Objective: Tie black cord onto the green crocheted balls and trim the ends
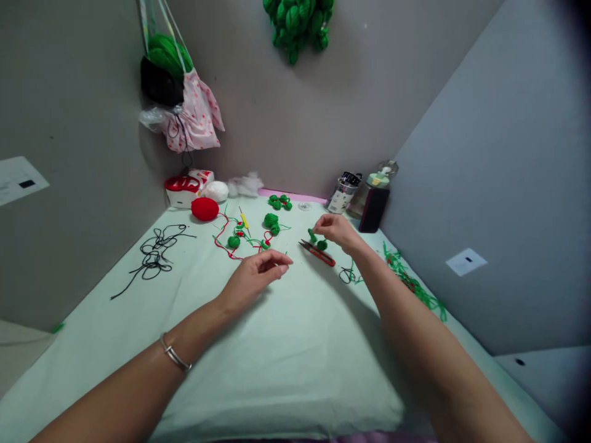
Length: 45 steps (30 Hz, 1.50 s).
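Observation:
My right hand pinches a small green crocheted yarn piece just above the table, at the right of the middle. A round dark green yarn piece is just below my fingers; I cannot tell whether the two are joined. Orange-handled thread snips lie under that hand, blades pointing left. My left hand hovers over the table with fingers curved and apart, holding nothing. Close beyond it are green yarn balls, a yellow-handled crochet hook and red yarn.
Tangled black cord lies at left, near a red yarn ball. Green yarn scraps line the right edge. A phone leans against a pump bottle beside a tin. Walls enclose the table's back and sides.

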Available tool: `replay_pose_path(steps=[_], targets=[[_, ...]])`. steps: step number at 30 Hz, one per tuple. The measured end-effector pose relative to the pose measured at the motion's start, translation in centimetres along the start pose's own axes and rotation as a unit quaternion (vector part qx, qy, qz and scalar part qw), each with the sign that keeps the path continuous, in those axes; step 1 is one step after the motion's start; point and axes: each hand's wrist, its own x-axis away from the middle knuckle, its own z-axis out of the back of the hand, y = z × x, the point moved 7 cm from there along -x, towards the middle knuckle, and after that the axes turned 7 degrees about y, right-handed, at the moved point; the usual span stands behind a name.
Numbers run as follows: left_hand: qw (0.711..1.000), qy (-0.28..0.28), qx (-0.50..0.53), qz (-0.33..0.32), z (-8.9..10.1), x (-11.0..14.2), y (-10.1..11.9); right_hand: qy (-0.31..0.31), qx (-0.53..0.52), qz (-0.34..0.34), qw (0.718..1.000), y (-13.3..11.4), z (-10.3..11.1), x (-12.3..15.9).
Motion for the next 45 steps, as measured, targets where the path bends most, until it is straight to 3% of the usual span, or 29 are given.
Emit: replay_pose_path(steps=[2,3,6,8,10,14,17,21,26,30,36,45], targets=[[0.999,0.045,0.026,-0.009,0.7,-0.1,0.4,-0.023,-0.120,0.008,0.992,-1.8,0.9,2.1],[0.997,0.064,0.040,-0.013,1.0,-0.1,0.6,-0.044,-0.228,0.001,0.973,-2.7,1.2,3.3],[0.993,0.088,0.070,-0.033,1.2,0.1,1.2,-0.122,-0.465,-0.041,0.876,-5.2,0.8,7.2],[0.993,0.068,0.083,-0.046,0.8,0.3,1.5,-0.150,-0.514,-0.064,0.842,-6.1,-0.1,9.3],[0.994,0.024,0.096,-0.042,0.0,0.5,1.5,-0.159,-0.532,-0.079,0.828,-6.4,-1.2,10.6],[0.993,-0.023,0.116,0.013,-0.9,0.5,0.7,-0.145,-0.538,-0.090,0.825,-6.0,-3.0,11.4],[0.989,0.023,0.141,0.042,-0.3,0.4,0.1,-0.121,-0.533,-0.082,0.833,-5.6,-3.2,11.5],[0.985,0.085,0.149,0.029,0.5,0.3,0.0,-0.091,-0.507,-0.061,0.855,-5.8,-2.9,12.0],[0.986,0.108,0.126,-0.013,0.6,0.4,0.0,-0.068,-0.471,-0.030,0.879,-6.8,-3.4,12.9],[0.987,0.113,0.117,-0.003,0.4,0.4,-0.4,-0.062,-0.456,-0.035,0.887,-6.8,-4.0,12.9],[0.988,0.085,0.125,0.003,0.2,0.3,-0.4,-0.101,-0.466,-0.064,0.876,-6.4,-3.9,12.5],[0.995,0.019,0.099,0.018,-0.1,-0.1,0.0,-0.161,-0.511,-0.115,0.837,-5.6,-4.3,12.2]])
